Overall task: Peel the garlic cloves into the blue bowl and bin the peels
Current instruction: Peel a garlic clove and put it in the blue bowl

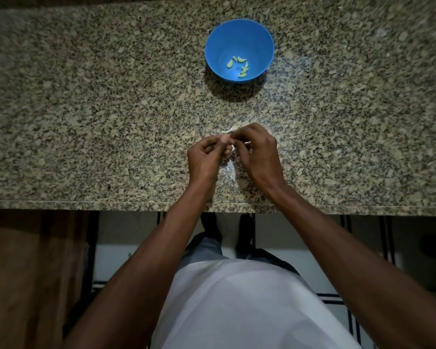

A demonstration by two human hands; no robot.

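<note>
A blue bowl [239,34] stands on the granite counter, far centre, with several peeled pale-green garlic cloves [242,68] in its bottom. Nearer the front edge my left hand [207,157] and my right hand [257,152] meet, fingers curled. Between their fingertips they pinch a small garlic clove [233,148], mostly hidden by the fingers. A white piece of garlic or peel [229,130] lies on the counter just beyond my hands. Thin whitish peels [229,168] lie on the counter under my hands.
The speckled granite counter [98,122] spans the whole width; its front edge runs below my wrists. Under it are a tiled floor, my legs and a white apron. No bin is in view.
</note>
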